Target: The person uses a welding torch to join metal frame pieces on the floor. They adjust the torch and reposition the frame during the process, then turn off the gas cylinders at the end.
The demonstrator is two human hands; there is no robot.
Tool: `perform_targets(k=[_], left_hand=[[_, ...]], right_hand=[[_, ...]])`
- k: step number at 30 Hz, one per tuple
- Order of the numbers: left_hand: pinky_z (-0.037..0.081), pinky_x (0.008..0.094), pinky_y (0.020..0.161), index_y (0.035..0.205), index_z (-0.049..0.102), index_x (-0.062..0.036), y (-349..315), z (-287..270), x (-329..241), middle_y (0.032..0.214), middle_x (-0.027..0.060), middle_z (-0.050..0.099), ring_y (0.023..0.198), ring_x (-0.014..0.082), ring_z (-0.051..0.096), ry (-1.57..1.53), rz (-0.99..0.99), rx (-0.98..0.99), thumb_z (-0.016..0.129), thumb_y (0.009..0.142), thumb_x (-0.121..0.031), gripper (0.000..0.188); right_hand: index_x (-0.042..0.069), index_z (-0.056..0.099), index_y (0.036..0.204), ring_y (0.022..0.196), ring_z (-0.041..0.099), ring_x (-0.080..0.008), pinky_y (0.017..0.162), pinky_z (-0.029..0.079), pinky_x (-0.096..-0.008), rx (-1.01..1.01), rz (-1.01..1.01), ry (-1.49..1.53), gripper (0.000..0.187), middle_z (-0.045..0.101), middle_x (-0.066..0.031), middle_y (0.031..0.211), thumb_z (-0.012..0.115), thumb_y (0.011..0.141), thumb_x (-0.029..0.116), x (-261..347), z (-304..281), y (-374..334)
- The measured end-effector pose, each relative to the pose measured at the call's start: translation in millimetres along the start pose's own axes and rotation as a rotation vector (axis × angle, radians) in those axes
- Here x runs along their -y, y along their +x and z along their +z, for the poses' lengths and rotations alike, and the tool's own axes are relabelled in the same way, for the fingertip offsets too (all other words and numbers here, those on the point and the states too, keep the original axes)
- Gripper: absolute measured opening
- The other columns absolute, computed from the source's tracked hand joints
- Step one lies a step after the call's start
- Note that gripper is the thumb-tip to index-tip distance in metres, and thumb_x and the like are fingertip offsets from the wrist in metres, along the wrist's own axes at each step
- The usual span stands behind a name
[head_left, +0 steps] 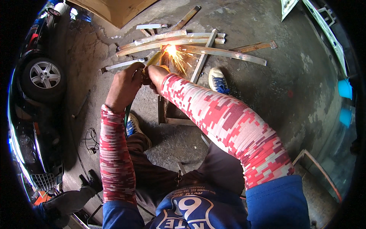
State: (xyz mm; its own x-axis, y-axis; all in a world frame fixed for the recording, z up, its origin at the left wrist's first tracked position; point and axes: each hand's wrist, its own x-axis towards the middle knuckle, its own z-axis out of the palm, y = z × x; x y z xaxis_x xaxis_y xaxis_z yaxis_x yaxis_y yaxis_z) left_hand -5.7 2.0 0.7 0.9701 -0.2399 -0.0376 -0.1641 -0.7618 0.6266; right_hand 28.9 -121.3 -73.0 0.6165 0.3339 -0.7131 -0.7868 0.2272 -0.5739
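Right now sparks (177, 61) fly, the hot work under way and unfinished, left hand (125, 87) and right hand (156, 77) closed round a yellow tool (154, 58) among metal strips (228, 53) toward the floor's (282, 103) far edge, how much remains unclear!

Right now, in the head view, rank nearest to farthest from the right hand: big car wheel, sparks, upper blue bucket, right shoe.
From the right hand:
1. Sparks, ahead-right
2. Right shoe, rightward
3. Big car wheel, far left
4. Upper blue bucket, far right
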Motion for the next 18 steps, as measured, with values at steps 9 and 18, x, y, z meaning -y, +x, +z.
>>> perform_targets(k=[9,18], left_hand=[[0.056,0.0406,0.071,0.117,0.066,-0.0009,0.2,2.1,-2.7,0.085,0.0244,0.070,0.079,0.0355,0.074,-0.008,-0.015,-0.010,0.055,0.099,-0.011,0.025],[0.056,0.0434,0.072,0.116,0.067,-0.0019,1.1,5.2,1.8,0.088,0.0252,0.070,0.084,0.0402,0.072,0.061,0.007,-0.032,0.056,0.098,-0.014,0.024]], right_hand=[[0.017,0.060,0.082,0.058,0.041,-0.0137,0.055,0.031,-0.0355,0.008,-0.057,-0.065,0.015,0.054,0.0012,0.071,0.052,0.090,0.028,-8.6,-4.4,15.4],[0.016,0.059,0.080,0.061,0.041,-0.0153,0.057,0.031,-0.0348,-0.015,-0.122,-0.192,0.017,0.054,0.0000,0.072,0.051,0.090,0.027,-20.2,-9.7,43.1]])
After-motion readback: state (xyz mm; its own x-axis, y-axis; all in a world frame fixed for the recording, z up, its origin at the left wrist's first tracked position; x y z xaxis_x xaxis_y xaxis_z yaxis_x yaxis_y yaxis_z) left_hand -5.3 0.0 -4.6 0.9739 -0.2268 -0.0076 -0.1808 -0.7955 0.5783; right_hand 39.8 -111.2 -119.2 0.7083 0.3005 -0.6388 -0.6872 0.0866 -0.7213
